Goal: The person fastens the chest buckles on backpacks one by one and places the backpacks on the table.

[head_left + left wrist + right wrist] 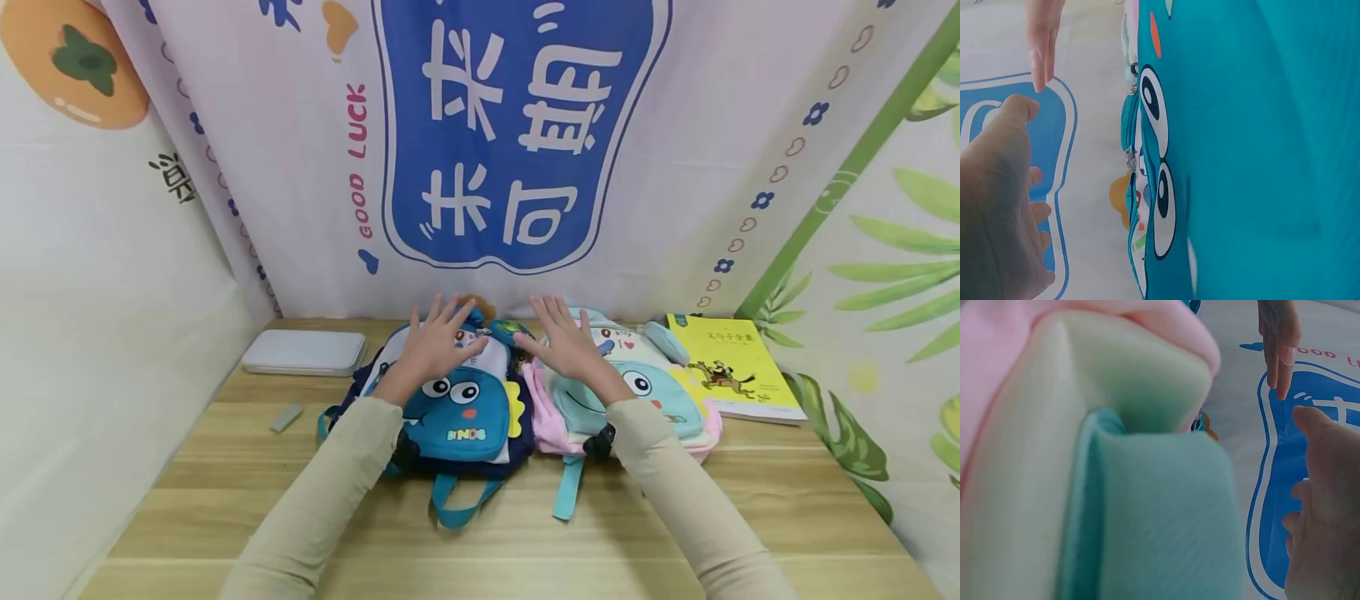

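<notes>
Head view: two cartoon backpacks lie front-up, side by side on the counter (450, 571), and I've got hold of neither.
Blue dino backpack (465, 417): left of centre, below my left hand (435, 342).
Pink-and-mint backpack (654, 388): just beside it, below my right hand (567, 343).
Backpack progress: both are laid out, so that part looks done to me. No handling underway; could be a ready pose or a finished one, honestly can't call it. Can't see what's inside either.
Outside the bags: pale pencil case (303, 352) and small grey block (286, 418) to the left, yellow book (727, 367) to the right. If any need handling, that's left.
Hands: both empty, fingers straight and spread, thumbs inward. Wrist views show them clear of the fabric.
Arms: both stretched forward, roughly mirrored, palms seemingly facing the wall.
</notes>
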Demonstrator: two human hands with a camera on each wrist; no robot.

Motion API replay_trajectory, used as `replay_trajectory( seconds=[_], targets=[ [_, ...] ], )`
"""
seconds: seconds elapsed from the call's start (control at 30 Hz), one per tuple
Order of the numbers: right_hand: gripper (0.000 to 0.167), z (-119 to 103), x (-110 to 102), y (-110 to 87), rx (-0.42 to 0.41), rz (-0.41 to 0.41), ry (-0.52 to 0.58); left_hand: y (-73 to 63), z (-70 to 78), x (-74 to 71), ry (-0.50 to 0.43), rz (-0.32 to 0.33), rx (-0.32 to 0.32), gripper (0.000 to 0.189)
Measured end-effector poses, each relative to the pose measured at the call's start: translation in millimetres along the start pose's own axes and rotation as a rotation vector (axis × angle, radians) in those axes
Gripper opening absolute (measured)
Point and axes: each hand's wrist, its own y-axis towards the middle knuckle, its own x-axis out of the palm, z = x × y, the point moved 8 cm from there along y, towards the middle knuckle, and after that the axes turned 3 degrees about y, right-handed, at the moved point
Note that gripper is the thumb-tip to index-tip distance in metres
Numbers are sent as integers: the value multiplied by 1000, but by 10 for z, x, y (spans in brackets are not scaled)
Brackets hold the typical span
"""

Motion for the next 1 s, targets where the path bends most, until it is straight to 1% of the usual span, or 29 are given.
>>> replay_trajectory(
  seconds=[0.37, 0.57, 0.73, 0.87, 1.0],
  targets=[
    [87, -55, -42, 89, -9, -8, 0, 13, -70, -106, 2, 11, 1, 83],
    [87, -62, -31, 112, -18, -14, 15, -9, -110, -114, -9, -9, -2, 83],
    [87, -74, -39, 87, -20, -1, 31, -26, -108, -118, -21, -24, 3, 84],
    [86, -133, -81, 41, -44, 32, 57, -52, -103, -167, -40, -22, 11, 84],
    [85, -231, -111, -9, -79, 49, 83, -108, -130, -232, -66, -14, 21, 84]
  ],
)
